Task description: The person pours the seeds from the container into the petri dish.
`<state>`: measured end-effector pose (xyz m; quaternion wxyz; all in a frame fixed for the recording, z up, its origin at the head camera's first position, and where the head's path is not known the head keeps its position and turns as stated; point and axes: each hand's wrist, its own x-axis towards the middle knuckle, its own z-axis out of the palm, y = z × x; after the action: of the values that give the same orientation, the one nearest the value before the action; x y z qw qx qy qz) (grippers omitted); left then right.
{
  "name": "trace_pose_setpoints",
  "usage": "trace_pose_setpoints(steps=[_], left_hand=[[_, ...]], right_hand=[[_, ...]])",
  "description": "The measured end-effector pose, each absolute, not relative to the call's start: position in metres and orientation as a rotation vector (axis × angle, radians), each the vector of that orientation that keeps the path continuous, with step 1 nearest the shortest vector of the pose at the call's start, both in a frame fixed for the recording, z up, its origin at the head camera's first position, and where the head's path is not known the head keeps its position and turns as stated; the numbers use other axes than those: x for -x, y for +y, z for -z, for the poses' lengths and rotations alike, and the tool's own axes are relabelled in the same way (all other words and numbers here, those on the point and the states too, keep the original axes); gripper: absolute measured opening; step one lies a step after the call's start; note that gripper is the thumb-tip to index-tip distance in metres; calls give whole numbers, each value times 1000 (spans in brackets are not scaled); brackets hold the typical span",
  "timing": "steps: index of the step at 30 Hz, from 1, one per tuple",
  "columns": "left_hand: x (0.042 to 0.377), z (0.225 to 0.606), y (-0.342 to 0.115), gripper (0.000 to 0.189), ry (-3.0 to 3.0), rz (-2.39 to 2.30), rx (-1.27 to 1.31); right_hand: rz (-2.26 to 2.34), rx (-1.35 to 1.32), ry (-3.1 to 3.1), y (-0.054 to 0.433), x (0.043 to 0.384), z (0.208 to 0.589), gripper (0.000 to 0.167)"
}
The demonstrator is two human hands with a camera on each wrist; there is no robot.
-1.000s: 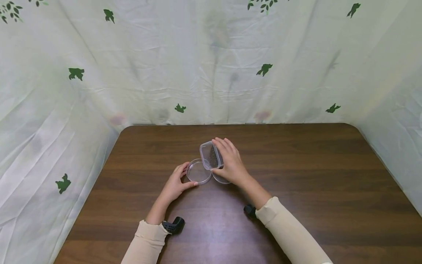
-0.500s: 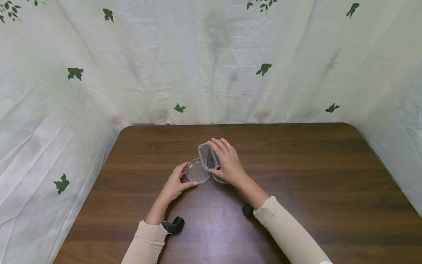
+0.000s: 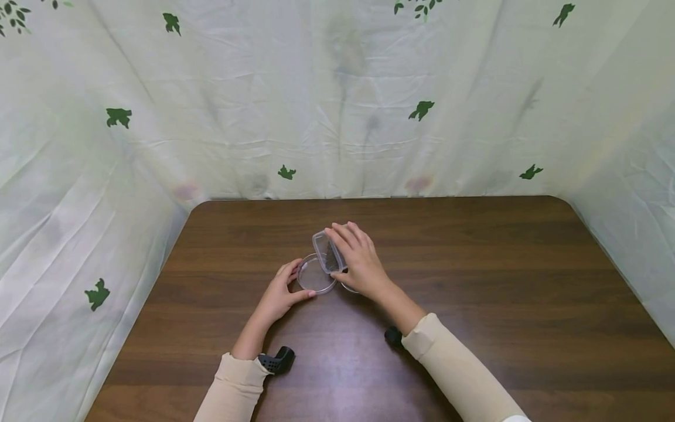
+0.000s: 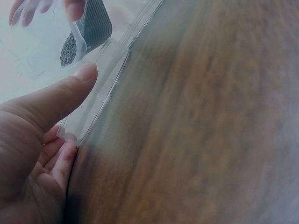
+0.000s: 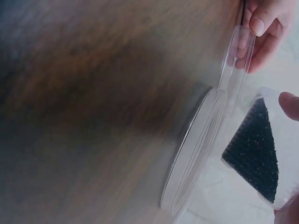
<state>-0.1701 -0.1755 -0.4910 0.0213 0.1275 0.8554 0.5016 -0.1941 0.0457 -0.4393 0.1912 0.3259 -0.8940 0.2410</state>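
In the head view my left hand holds a clear petri dish on the table, its thumb at the near rim and its fingers around the far side. My right hand grips a small clear plastic container and tips it to the left over that dish. Dark fine grains lie heaped along one side inside the container, as the right wrist view shows. Beside the held dish stands a second round clear dish, mostly covered by my right hand in the head view. The left wrist view has the grains near the container's mouth.
The brown wooden table spreads around both hands. Pale curtains with green leaf shapes hang behind it and along the sides. A black wrist device sits at the left sleeve, another at the right.
My right hand has shifted slightly left and tipped the container further over the held dish. My left hand and that dish stay in place.
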Motion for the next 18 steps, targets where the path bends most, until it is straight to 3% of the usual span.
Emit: trace_pose_setpoints(steps=[10, 18], left_hand=[[154, 456, -165, 75, 2627, -1572, -403], [153, 453, -163, 75, 2627, -1570, -397]], right_hand=[[-595, -954, -2469, 44, 195, 438, 97], [-549, -952, -2480, 43, 195, 438, 97]])
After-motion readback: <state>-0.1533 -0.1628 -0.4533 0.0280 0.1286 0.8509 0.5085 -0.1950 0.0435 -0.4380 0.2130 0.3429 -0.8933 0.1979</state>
